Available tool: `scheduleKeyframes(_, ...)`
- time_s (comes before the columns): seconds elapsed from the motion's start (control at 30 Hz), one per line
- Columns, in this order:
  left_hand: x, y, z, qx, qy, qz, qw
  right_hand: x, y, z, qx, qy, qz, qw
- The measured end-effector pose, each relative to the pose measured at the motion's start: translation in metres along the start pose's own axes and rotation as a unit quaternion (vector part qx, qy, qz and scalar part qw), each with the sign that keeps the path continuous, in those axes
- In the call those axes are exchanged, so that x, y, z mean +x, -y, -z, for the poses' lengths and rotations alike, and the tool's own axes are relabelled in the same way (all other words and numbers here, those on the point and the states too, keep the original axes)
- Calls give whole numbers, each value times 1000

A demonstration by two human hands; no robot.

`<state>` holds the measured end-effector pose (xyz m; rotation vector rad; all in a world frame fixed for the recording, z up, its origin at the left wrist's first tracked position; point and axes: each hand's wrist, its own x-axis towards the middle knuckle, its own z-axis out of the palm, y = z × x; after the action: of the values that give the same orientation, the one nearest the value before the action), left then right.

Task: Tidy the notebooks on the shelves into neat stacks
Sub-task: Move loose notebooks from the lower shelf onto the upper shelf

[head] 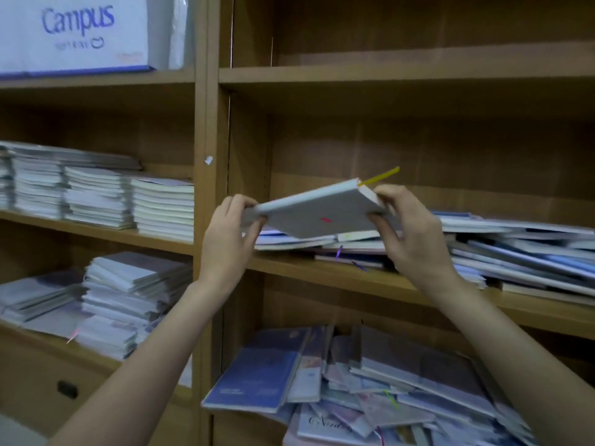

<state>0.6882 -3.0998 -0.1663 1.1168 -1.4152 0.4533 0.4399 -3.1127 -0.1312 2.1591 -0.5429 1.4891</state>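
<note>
Pinching a grey notebook [318, 210] by its ends, left hand [227, 239] and right hand [409, 230]; "Campus" box [74, 30] up top-left.

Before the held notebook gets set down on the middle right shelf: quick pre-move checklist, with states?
1. Grip: left hand and right hand each pinch an end of the grey notebook: ok.
2. Notebook level: tilted, right end higher: not ok.
3. Yellow ribbon tucked in: sticks out: not ok.
4. Landing spot: loose notebooks lie askew on the middle right shelf: not ok.
5. Headroom under the board above: ok.
6. Shelf depth behind the pile: cannot tell.
</note>
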Motion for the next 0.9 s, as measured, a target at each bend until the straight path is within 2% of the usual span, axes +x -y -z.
scheduleKeyframes(0.1, 26, 14, -10, -38, -34, 112, 992, 32, -3, -16, -41, -108, 45, 992)
scheduleKeyframes(0.17, 26, 34, -21, -7, 5, 157, 987, 49, -10, -30, -74, -140, 59, 986)
scheduleKeyframes(0.23, 14, 54, -33, 30, 73, 152, 985, 63, -19, -55, -131, -139, 47, 980)
scheduleKeyframes(0.3, -2, 70, -41, 39, 129, 121, 983, 68, -25, -85, -212, -75, 45, 973)
scheduleKeyframes(0.4, -16, 90, -44, 51, 175, 58, 982, 54, -33, -127, -284, 206, 14, 936)
scheduleKeyframes(0.43, -17, 95, -43, 64, 180, 44, 981, 45, -36, -136, -282, 280, -14, 918)
scheduleKeyframes(0.47, -17, 99, -42, 78, 179, 27, 980, 38, -39, -141, -266, 317, -35, 910)
scheduleKeyframes(0.57, -14, 108, -42, 82, 160, -3, 984, 25, -46, -145, -181, 309, -42, 933)
scheduleKeyframes(0.73, -12, 113, -47, 41, 117, 24, 992, 36, -38, -150, -148, 255, -51, 954)
scheduleKeyframes(0.83, -16, 118, -52, 104, 83, -17, 991, 45, -33, -165, -133, 261, -89, 952)
scheduleKeyframes(0.9, -14, 120, -54, 139, 101, -50, 984, 47, -29, -175, -135, 249, -128, 950)
